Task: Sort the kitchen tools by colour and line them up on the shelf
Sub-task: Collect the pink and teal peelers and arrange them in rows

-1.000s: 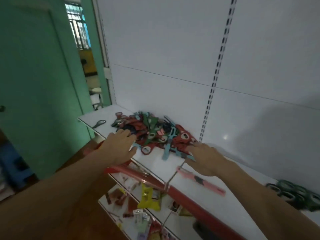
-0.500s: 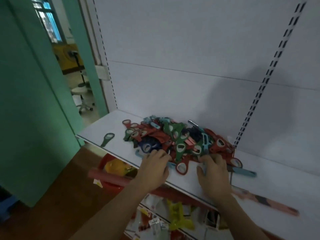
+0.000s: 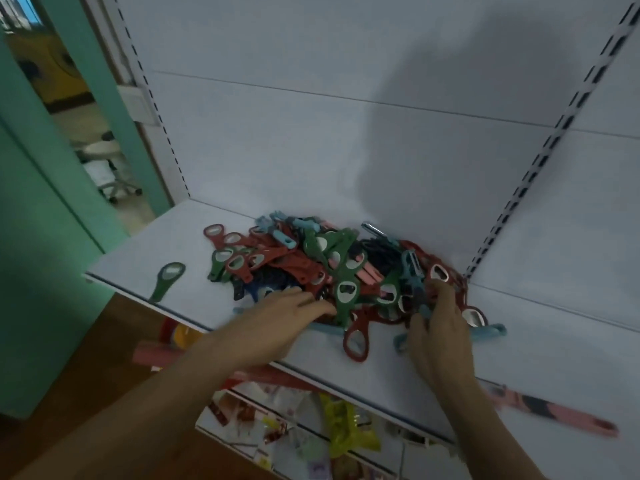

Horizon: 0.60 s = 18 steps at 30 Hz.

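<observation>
Here, a white shelf (image 3: 526, 344) runs across the view below a white back panel (image 3: 311, 150); a mixed pile of kitchen tools (image 3: 332, 268), mostly red, green, blue and pink bottle openers, lies heaped at the middle of the surface against its back edge, spreading toward the front edge; the left hand (image 3: 277, 327) comes in over the front edge, palm down, fingers stretched nearly straight, their tips touching the near side of the pile and holding nothing that shows; the right hand (image 3: 440, 337) lies at the right end of the pile, fingers bent and dug in among red and blue openers, though whether they have hold of one cannot be told; a long pink tool (image 3: 568, 412) lies along the front edge toward the right; a light blue tool (image 3: 490, 331) sticks out just right of the right hand; a red opener (image 3: 356, 339) rests between the two hands, its ring toward the front edge; a single green opener (image 3: 167, 279) lies apart near the left front corner.
</observation>
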Tool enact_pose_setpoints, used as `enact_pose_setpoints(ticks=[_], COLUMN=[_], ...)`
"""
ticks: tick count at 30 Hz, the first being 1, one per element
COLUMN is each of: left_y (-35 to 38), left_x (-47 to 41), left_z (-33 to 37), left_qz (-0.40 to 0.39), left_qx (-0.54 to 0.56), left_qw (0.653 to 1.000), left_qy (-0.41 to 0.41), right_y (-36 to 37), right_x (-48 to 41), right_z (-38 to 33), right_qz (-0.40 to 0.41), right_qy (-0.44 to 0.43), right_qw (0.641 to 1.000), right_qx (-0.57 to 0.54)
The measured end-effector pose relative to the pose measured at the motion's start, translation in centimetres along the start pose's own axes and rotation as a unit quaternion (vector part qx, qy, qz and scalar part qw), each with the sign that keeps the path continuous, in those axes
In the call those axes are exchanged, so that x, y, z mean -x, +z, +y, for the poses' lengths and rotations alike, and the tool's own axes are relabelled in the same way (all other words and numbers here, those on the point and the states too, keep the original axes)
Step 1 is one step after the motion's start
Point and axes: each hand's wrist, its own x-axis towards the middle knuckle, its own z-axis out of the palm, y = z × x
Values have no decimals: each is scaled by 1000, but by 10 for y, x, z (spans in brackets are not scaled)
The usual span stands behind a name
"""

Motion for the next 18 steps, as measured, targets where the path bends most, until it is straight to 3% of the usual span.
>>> enact_pose_setpoints(ticks=[3,6,8,9,11,14,16,18], left_y=[-39,-60,-62,-62,-60,-46,-33,-28], left_x=[-12,-36,-58,-69,-85,-92,-87,-79], left_z=[-6,-14,-10,-3,15,41,46,36], left_qz=[-8,79,149,190,269,290,283,292], left_qx=[121,225,305,328,313,234,178,161], left_qw=[992,970,938,923,910,927,939,938], left_qy=[-32,-50,-67,-62,-41,41,87,100], right_y=[-15,-15,-10,-7,-1,4,8,11], right_x=[-4,-12,-16,-17,-18,-23,-32,-43], right_z=[-6,-9,-18,-26,-43,-70,-79,-86], right_qz=[16,14,-37,-77,-172,-276,-283,-283], right_qy=[13,17,61,106,197,221,222,223], right_qw=[999,997,975,940,829,702,666,679], right_qx=[-36,-78,-209,-315,-494,-618,-653,-640])
